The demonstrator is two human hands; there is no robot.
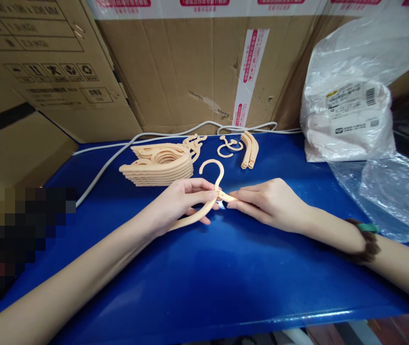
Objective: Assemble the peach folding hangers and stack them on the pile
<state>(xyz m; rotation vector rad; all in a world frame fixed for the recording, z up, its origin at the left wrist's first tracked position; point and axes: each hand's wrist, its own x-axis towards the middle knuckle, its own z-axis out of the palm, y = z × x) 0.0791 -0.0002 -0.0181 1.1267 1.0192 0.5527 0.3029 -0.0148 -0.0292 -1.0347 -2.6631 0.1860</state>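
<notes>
A beige plastic hanger (219,173) with its hook upward is held in front of me above the blue table. My left hand (186,199) is closed around its left arm, thumb near the joint under the hook. With fingers pinched together, my right hand (269,203) grips the short right arm piece, much of which it covers. Behind my left hand lies a stack of beige hangers (157,172), hooks pointing right. Loose beige hooks (226,148) and a few curved hanger arms (250,151) rest beyond the held hanger.
Cardboard boxes (190,67) wall off the back and left of the blue table (204,282). A white cable (107,167) runs along the back. At right stands a labelled plastic bag (351,124), with clear wrap (398,191) lying before it.
</notes>
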